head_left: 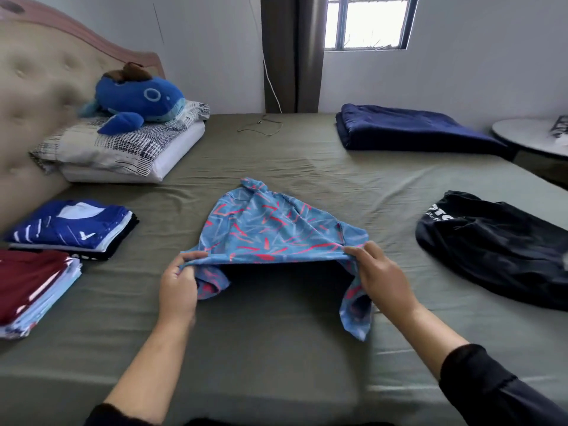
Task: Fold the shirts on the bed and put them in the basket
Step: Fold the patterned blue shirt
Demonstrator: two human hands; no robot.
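Head view: left hand [178, 284] and right hand [379, 272] pinch near edge of blue patterned shirt [270, 232], frame centre, fold under way. Two folded stacks [70, 226] lower left. Black shirt [498, 250] right, unfolded. Basket not visible.

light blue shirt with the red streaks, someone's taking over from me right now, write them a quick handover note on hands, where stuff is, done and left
Left hand pinches the near left edge of the light blue shirt; right hand pinches the near right edge. That edge is lifted off the bed; the far part lies on the sheet.
Done: two folded stacks at the left, one with a blue shirt on top, one with a maroon shirt on top.
Left: finish folding the light blue shirt, then fold the black shirt lying unfolded at the right.
No basket is in view, so nothing shows as put away yet.
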